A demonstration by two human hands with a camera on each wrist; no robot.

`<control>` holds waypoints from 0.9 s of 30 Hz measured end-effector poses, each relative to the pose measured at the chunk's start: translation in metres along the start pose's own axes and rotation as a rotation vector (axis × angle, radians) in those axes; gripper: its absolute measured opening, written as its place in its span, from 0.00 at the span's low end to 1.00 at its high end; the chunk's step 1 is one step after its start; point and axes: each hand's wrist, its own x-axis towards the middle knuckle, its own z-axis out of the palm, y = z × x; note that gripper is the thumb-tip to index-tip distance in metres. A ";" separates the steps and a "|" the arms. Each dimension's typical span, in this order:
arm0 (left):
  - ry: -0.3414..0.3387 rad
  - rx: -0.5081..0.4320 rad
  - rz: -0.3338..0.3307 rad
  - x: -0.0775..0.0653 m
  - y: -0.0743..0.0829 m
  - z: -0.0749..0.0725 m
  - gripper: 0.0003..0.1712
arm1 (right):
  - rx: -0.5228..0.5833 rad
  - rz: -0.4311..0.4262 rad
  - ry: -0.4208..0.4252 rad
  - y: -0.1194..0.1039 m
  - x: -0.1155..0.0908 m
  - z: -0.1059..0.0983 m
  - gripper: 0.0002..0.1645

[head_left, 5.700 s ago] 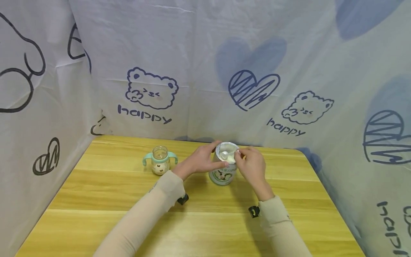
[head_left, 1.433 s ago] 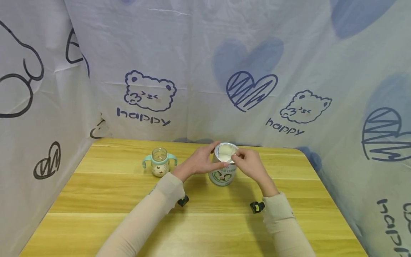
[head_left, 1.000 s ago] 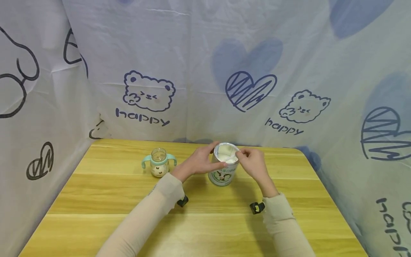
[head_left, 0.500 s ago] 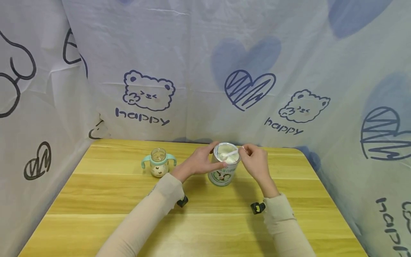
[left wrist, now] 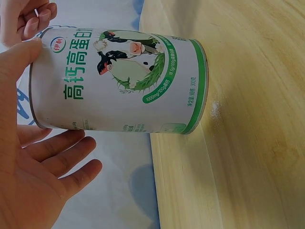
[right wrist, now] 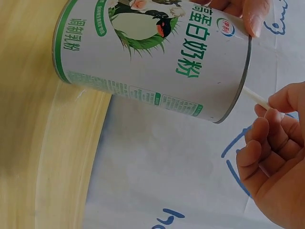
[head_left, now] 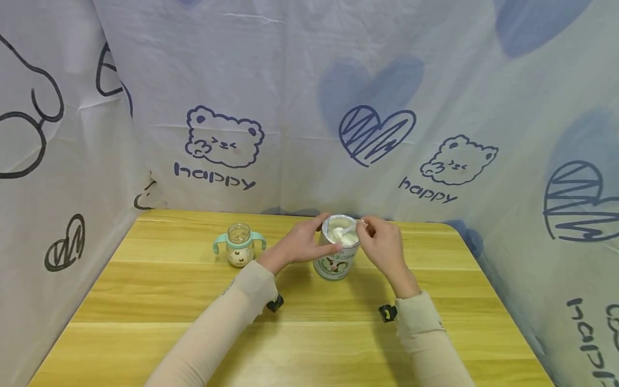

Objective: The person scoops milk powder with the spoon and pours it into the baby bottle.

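A white and green milk powder can (head_left: 333,267) stands open on the table, pale powder (head_left: 346,240) visible inside. My left hand (head_left: 301,243) grips it near the top, thumb across the front and fingers round the far side. In the left wrist view, the can (left wrist: 128,81) shows a cow picture. Between thumb and fingertips my right hand (head_left: 385,247) pinches the handle of a white scoop (head_left: 347,229), its bowl inside the can at the powder. The right wrist view shows the scoop's handle (right wrist: 256,98) passing over the rim, the bowl hidden by the can's wall.
Left of the can stands a clear baby bottle (head_left: 240,252) with mint-green handles, uncapped, with pale contents low down. A small spill of white powder (left wrist: 215,109) lies on the wooden table (head_left: 309,344) near the can's base. A printed cloth (head_left: 290,161) hangs behind.
The scoop dips into the powder, rises to the can's rim half a second ago, and now sits lower inside again as my right hand shifts slightly left. Left hand, can and bottle stay put.
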 end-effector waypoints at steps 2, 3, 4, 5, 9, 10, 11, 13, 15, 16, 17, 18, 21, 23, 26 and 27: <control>0.002 0.002 0.002 0.000 0.000 0.000 0.49 | -0.006 -0.016 0.001 -0.001 0.000 0.000 0.10; 0.003 0.002 0.003 0.000 0.000 0.000 0.49 | -0.010 -0.019 0.001 -0.001 0.000 0.000 0.10; 0.003 0.004 0.003 0.000 0.000 0.000 0.49 | -0.012 -0.021 0.000 -0.001 0.001 -0.001 0.10; 0.003 0.004 0.003 0.000 0.000 0.000 0.49 | -0.013 -0.020 -0.002 -0.001 0.001 -0.001 0.10; 0.003 -0.001 0.006 0.000 0.001 0.000 0.48 | -0.008 0.021 -0.005 -0.002 0.002 -0.002 0.10; 0.003 -0.001 0.006 0.000 0.001 0.000 0.48 | -0.005 0.044 -0.005 -0.002 0.002 -0.002 0.11; 0.002 -0.002 0.007 0.000 0.001 0.000 0.48 | 0.002 0.069 -0.005 -0.003 0.003 -0.002 0.11; 0.001 0.000 0.005 0.000 0.000 0.000 0.48 | 0.024 0.127 -0.006 -0.003 0.003 -0.004 0.11; 0.001 0.000 0.002 0.000 0.000 0.001 0.48 | 0.058 0.189 -0.015 -0.004 0.004 -0.005 0.12; 0.000 0.000 0.000 0.000 0.000 0.001 0.48 | 0.081 0.222 -0.024 -0.004 0.004 -0.005 0.13; -0.001 -0.001 -0.003 0.000 0.000 0.001 0.49 | 0.108 0.253 -0.031 -0.004 0.004 -0.006 0.13; -0.002 -0.002 -0.005 0.000 0.000 0.001 0.49 | 0.133 0.283 -0.040 -0.005 0.004 -0.007 0.13; -0.009 -0.003 -0.016 0.000 0.001 0.000 0.50 | 0.195 0.367 -0.063 -0.005 0.005 -0.009 0.14; -0.015 -0.001 -0.025 0.000 0.002 -0.001 0.50 | 0.222 0.407 -0.071 -0.005 0.006 -0.011 0.14; -0.022 0.006 -0.030 -0.001 0.002 -0.002 0.51 | 0.239 0.446 -0.078 -0.006 0.007 -0.014 0.15; -0.023 0.007 -0.031 0.000 0.003 -0.003 0.51 | 0.246 0.454 -0.077 -0.006 0.008 -0.015 0.15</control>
